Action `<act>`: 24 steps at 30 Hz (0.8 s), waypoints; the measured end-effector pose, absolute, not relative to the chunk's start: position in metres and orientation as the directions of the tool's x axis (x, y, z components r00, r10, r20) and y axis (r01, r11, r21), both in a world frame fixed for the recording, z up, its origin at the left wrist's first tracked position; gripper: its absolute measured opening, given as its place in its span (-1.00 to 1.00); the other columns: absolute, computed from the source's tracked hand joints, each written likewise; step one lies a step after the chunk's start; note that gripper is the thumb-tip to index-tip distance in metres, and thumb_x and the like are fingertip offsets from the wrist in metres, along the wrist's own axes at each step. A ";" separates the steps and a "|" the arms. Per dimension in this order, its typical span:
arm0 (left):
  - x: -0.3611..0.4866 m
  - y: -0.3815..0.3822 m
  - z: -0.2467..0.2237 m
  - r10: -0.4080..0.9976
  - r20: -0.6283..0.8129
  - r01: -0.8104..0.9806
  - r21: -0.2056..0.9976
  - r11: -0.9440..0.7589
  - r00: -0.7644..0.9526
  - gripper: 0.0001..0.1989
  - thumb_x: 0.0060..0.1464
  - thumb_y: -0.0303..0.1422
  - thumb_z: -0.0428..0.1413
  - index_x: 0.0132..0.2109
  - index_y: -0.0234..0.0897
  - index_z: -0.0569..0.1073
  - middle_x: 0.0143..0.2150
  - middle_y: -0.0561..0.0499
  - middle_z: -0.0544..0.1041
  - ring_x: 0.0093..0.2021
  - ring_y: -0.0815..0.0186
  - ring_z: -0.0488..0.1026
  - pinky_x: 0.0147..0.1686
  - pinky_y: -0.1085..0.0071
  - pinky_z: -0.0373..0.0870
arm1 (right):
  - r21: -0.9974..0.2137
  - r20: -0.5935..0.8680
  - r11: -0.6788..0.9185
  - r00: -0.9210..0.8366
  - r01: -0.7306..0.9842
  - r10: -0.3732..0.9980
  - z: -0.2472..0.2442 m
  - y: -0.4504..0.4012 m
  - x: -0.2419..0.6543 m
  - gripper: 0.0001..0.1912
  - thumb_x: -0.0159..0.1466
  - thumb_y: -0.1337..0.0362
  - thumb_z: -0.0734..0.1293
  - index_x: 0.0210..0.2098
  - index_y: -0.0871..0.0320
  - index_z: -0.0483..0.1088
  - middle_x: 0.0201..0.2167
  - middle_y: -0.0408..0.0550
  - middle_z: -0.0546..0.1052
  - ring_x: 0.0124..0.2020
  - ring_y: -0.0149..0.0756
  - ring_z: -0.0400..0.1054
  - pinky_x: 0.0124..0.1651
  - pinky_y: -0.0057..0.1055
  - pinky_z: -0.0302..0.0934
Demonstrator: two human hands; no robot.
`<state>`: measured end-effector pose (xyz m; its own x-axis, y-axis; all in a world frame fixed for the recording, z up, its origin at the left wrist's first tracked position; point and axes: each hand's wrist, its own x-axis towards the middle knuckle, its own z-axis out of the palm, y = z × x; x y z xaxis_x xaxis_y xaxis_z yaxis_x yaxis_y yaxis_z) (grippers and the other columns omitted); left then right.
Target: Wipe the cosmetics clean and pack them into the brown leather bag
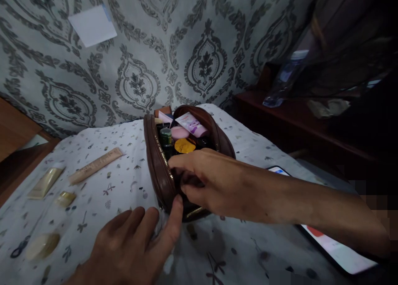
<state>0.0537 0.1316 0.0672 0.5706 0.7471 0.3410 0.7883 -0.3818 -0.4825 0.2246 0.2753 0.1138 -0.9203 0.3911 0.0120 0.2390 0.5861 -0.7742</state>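
Note:
A brown zippered bag (152,165) lies open on the patterned bedsheet. Inside it show a white and purple tube (192,124), a pink round item (179,132), a yellow-topped jar (185,146) and a green-capped bottle (166,136). My right hand (202,175) reaches into the bag's near end, fingers bent; their tips are partly hidden, and whatever they may hold cannot be made out. My left hand (137,239) rests at the bag's near left corner, fingers curled and thumb extended against its edge, with nothing visible in it.
On the sheet at left lie a beige tube (96,165), a cream tube (46,182), a small yellowish jar (66,199) and a round pale container (42,247). A lit phone (342,252) is under my right forearm. A plastic bottle (284,80) stands on the dark side table.

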 end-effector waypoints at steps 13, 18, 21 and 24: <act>0.060 0.135 0.061 0.740 0.352 0.790 -0.478 -0.384 0.573 -0.58 0.24 -0.44 -0.19 0.17 -0.39 0.32 -0.50 0.09 0.44 -0.59 0.36 0.39 -0.64 0.43 0.32 | -0.770 0.009 0.580 -0.903 0.268 0.430 0.112 0.275 0.225 -0.79 0.14 0.52 0.22 -0.28 0.15 0.35 -0.41 -0.14 0.42 -0.39 -0.38 0.25 -0.37 -0.46 0.07; 0.061 0.137 0.063 0.738 0.350 0.785 -0.488 -0.381 0.576 -0.56 0.16 -0.57 -0.18 0.15 -0.40 0.32 -0.54 0.14 0.41 -0.63 0.38 0.37 -0.67 0.45 0.28 | -0.760 0.071 0.602 -0.890 0.245 0.451 0.110 0.274 0.227 -0.72 0.16 0.51 0.21 -0.18 0.14 0.39 -0.42 -0.15 0.43 -0.39 -0.37 0.26 -0.34 -0.45 0.08; 0.063 0.138 0.065 0.730 0.364 0.787 -0.484 -0.382 0.578 -0.57 0.16 -0.58 -0.21 0.12 -0.41 0.32 -0.56 0.14 0.41 -0.65 0.38 0.36 -0.69 0.44 0.26 | -0.747 0.097 0.617 -0.877 0.249 0.471 0.108 0.274 0.229 -0.69 0.17 0.49 0.21 -0.15 0.13 0.41 -0.44 -0.15 0.43 -0.39 -0.36 0.27 -0.33 -0.45 0.09; 0.065 0.139 0.065 0.731 0.365 0.792 -0.469 -0.391 0.577 -0.58 0.16 -0.58 -0.22 0.11 -0.41 0.33 -0.54 0.13 0.43 -0.64 0.38 0.38 -0.68 0.44 0.28 | -0.748 0.098 0.615 -0.874 0.250 0.475 0.108 0.272 0.231 -0.70 0.18 0.47 0.21 -0.13 0.13 0.41 -0.45 -0.14 0.44 -0.38 -0.35 0.28 -0.35 -0.46 0.10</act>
<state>0.0649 0.1386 0.0653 0.5767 0.7310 0.3647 0.7921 -0.3908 -0.4689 0.2311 0.2724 0.1085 -0.8744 0.4752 0.0978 0.2503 0.6145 -0.7482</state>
